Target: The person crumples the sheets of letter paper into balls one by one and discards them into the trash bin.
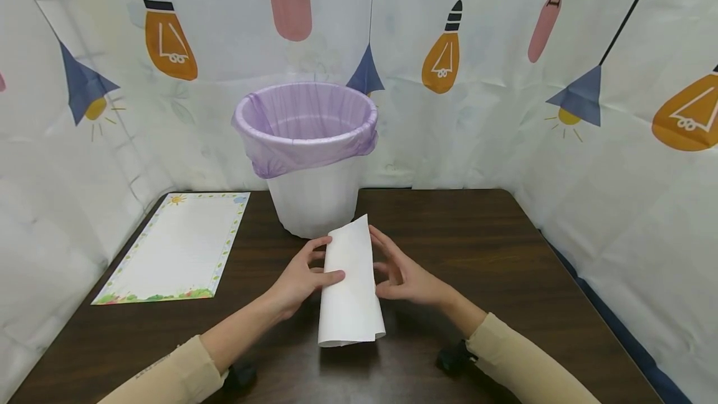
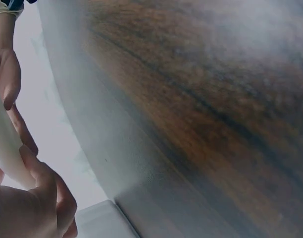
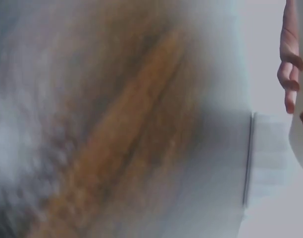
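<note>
A white sheet of paper [image 1: 349,285], folded over into a narrow upright shape, is held up over the table in front of the bin. My left hand [image 1: 303,276] grips its left side, thumb on the near face and fingers around the edge. On the opposite side my right hand [image 1: 406,276] holds the right edge between curved fingers and thumb. In the left wrist view the paper [image 2: 5,144] bulges between both hands. The right wrist view catches the left hand's fingers [image 3: 289,64] curled on the paper's edge; most of the right hand is outside it.
Behind the paper stands a white bin [image 1: 314,204] lined with a purple bag [image 1: 308,151]. A bordered sheet of stationery [image 1: 176,248] lies flat at the left of the dark wooden table [image 1: 460,235]. Patterned curtains [image 1: 493,142] surround the table's back and sides.
</note>
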Demonstrator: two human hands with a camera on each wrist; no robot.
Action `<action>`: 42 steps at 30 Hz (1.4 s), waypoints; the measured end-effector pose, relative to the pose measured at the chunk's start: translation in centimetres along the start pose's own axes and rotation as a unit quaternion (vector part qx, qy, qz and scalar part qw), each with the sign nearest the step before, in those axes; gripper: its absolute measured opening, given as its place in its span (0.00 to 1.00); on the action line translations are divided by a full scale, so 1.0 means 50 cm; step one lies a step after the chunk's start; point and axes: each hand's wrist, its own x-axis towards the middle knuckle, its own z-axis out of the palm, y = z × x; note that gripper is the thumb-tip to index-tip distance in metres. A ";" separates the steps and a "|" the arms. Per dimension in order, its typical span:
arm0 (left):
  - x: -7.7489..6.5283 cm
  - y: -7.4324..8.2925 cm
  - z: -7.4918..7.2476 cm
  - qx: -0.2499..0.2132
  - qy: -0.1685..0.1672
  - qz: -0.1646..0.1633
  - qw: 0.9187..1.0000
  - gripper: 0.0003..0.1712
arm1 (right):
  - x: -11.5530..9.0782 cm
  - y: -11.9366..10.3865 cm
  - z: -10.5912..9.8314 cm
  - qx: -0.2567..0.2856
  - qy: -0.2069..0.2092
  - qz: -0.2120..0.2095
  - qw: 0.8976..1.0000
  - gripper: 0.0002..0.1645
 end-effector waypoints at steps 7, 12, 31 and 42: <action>0.000 -0.003 0.000 0.001 -0.014 0.002 1.000 0.48 | -0.013 -0.013 0.001 -0.050 -0.051 0.019 0.997 0.75; 0.001 -0.004 0.006 0.004 -0.013 0.009 1.000 0.48 | -0.016 -0.012 0.008 -0.099 -0.061 0.022 0.993 0.70; -0.004 -0.005 0.025 -0.008 0.009 0.025 1.000 0.45 | -0.005 -0.007 0.033 -0.286 0.037 -0.014 0.957 0.57; -0.006 -0.004 0.030 0.008 -0.010 0.067 0.998 0.41 | 0.010 0.001 0.043 -0.282 0.130 -0.046 0.949 0.35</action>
